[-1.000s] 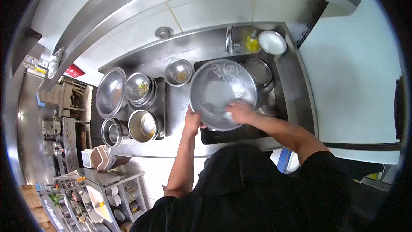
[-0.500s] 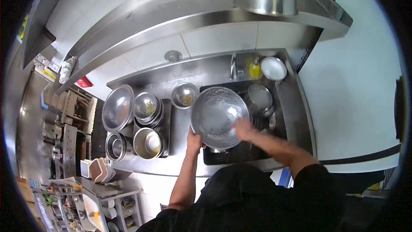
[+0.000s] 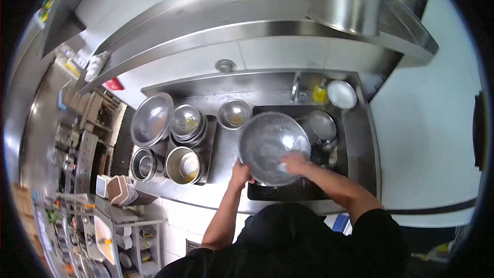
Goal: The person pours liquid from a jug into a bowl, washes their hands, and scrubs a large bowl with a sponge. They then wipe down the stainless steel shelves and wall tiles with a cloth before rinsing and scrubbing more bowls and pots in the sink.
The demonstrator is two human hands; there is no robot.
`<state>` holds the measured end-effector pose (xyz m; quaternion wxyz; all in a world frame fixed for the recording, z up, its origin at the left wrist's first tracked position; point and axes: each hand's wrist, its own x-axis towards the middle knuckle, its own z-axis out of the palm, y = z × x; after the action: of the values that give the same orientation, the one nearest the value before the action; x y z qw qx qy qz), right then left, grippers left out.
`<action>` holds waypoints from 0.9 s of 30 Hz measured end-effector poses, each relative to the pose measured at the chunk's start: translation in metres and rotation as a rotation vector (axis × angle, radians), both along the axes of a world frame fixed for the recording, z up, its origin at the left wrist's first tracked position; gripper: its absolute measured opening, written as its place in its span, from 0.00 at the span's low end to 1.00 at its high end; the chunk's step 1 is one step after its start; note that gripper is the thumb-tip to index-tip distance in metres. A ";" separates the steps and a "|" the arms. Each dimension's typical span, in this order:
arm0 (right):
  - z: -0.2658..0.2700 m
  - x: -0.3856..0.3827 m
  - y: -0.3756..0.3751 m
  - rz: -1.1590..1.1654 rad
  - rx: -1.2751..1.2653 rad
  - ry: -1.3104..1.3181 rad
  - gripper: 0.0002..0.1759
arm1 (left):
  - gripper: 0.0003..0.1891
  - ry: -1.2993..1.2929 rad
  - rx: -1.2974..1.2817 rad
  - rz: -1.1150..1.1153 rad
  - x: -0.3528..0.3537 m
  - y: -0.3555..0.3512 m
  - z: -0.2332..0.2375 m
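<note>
A large steel bowl [image 3: 270, 141] with soapy streaks is tilted over the dark sink [image 3: 288, 190]. My left hand [image 3: 241, 173] grips its near left rim. My right hand [image 3: 294, 164] presses a pale sponge [image 3: 283, 167] against the inside of the bowl, low on the right. Both forearms reach up from my black top at the bottom of the view.
Left of the sink on the steel counter [image 3: 221, 139] stand several steel bowls and pots [image 3: 186, 122], and a wide pan [image 3: 151, 119]. A yellow soap bottle [image 3: 320, 94], a white bowl [image 3: 342, 94] and a tap [image 3: 296, 88] sit behind the sink. A steel shelf [image 3: 247, 31] runs overhead.
The head view has tilted and shifted, so the sink sits lower and more to the right. My right hand has rubbed around the inside of the bowl; my left hand keeps its grip.
</note>
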<state>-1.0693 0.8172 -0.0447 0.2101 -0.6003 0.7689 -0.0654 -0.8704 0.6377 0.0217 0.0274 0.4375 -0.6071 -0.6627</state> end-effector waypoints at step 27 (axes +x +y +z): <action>0.111 0.063 -0.006 -0.145 -0.089 -0.606 0.33 | 0.25 -0.032 0.136 -0.106 -0.033 -0.015 -0.013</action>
<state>-1.0060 0.8117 0.0661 0.3980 -0.5055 0.7086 -0.2897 -0.9030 0.6227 0.0083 -0.0471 0.4163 -0.5834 -0.6957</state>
